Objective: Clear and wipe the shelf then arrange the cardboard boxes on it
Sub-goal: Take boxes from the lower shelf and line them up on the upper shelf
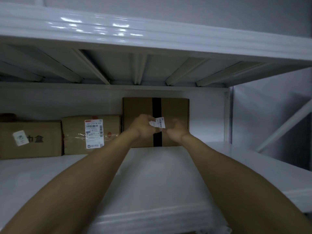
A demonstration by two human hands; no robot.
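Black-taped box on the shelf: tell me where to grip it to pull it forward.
I'd come from the front and clasp the black-taped box by its upper side edges: the right side stands free, and the labelled box crowds only the lower left.

Dim, bluish, soft-focus view; glare streaks on the upper shelf edge (101, 29), wide-angle bowing at borders.

Was dimly lit, with a plain grey wall (263, 112) behind. Had a white upright post (228, 115) and diagonal brace (283, 127) at right. Caught glare along the ribbed upper shelf board (152, 38) overhead.
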